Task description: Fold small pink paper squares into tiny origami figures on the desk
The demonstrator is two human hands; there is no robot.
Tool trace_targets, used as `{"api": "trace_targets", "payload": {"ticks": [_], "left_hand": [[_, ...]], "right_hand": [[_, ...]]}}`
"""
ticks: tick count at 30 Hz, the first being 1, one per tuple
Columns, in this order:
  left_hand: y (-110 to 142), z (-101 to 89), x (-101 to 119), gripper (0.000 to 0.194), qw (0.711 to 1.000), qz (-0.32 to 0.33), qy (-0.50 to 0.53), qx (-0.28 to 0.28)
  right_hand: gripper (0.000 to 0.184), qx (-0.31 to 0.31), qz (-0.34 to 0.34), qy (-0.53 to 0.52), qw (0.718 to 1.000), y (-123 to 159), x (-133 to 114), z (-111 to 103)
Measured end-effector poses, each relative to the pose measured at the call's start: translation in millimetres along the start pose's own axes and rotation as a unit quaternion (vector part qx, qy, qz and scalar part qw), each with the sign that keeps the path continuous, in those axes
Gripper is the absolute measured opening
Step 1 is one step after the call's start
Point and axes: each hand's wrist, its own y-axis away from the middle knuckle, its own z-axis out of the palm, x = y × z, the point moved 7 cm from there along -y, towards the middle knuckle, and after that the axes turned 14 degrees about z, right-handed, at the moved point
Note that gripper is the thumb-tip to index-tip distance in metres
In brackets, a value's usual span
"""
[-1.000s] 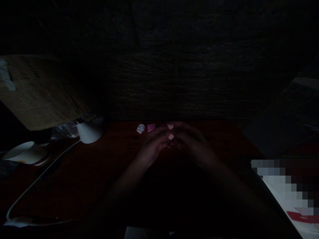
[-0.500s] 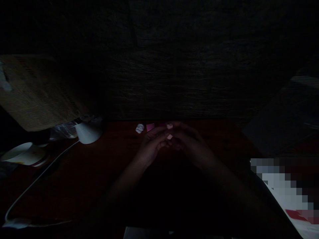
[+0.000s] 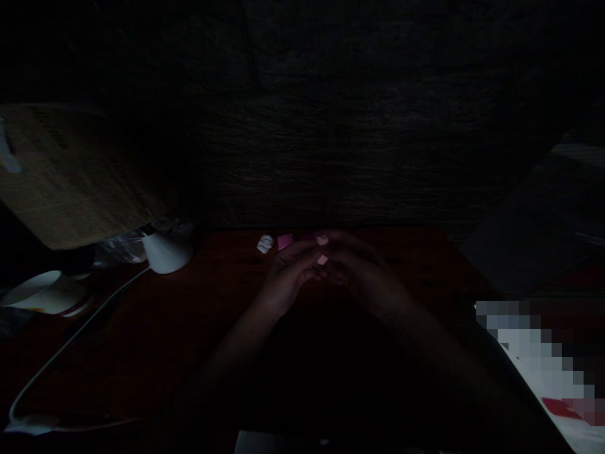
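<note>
Over the far part of a dark reddish-brown tabletop (image 3: pixel 227 284), my left hand (image 3: pixel 289 275) and my right hand (image 3: pixel 362 271) meet with curled fingers. Between their fingertips is a small pale pink piece (image 3: pixel 322 259), pinched from both sides; its kind is too dim to tell. The thumbs cross in front and hide part of it. Just beyond my left hand lies a flat pink square (image 3: pixel 285 241). Left of that square sits a crumpled white lump (image 3: pixel 265 243), apart from both hands.
At left stand a white cone-shaped thing (image 3: pixel 167 253) with a white cable (image 3: pixel 78 332), a pale cup (image 3: pixel 45 293) lying tilted and a cardboard box (image 3: pixel 70 176). A dark wall (image 3: pixel 331 126) rises behind the table. At lower right is a white object with a red patch (image 3: pixel 560 408).
Both hands stay in nearly the same place, still gripping the pale pink piece. Any finger movement is very slight. The things on the table have not moved.
</note>
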Motion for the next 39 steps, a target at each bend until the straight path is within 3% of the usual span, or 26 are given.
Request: {"api": "trace_targets", "payload": {"ticks": [21,39], "left_hand": [[-1.2,2.1,0.3,0.031,1.0,-0.004,0.019,-0.005],[-1.4,2.9,-1.2,0.033,0.999,-0.01,0.042,-0.011]], "right_hand": [[0.018,-0.004,0.046,-0.045,0.998,-1.1,4.1,-5.0],[0.021,-0.004,0.041,-0.009,0.999,-1.4,-0.1,-4.4]]}}
